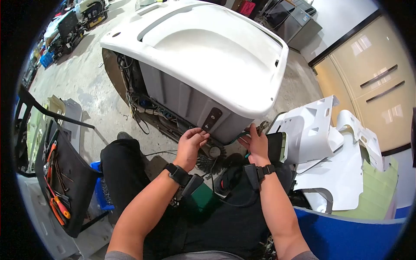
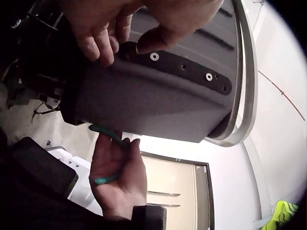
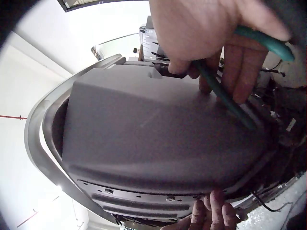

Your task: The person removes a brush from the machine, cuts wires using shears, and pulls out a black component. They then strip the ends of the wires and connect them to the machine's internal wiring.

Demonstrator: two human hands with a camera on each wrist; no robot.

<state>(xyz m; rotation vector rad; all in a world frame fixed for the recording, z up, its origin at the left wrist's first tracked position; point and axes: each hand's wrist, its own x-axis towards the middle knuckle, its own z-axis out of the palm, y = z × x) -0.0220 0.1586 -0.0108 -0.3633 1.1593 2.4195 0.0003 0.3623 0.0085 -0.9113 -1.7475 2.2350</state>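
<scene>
A grey moulded housing [image 1: 173, 93] stands under a large white cover [image 1: 203, 47]. A black slotted metal strip [image 2: 184, 68] with bolts is fixed to its side. My left hand [image 1: 192, 145] is at the strip's lower end, with bent fingertips touching there; in the left wrist view its thumb stands apart from the fingers. My right hand [image 1: 257, 146] grips pliers with green handles [image 3: 224, 99] beside the housing's corner. Their metal head [image 1: 262, 126] points up past the thumb, and the two handles are spread apart.
Exposed cables [image 1: 130, 91] run along the housing's open left side. A black chair seat [image 1: 65, 182] on my left bears screwdrivers [image 1: 60, 207] and other tools. White moulded panels [image 1: 333, 173] are stacked at right, near a blue edge [image 1: 346, 234]. Cream cabinets [image 1: 372, 73] stand behind.
</scene>
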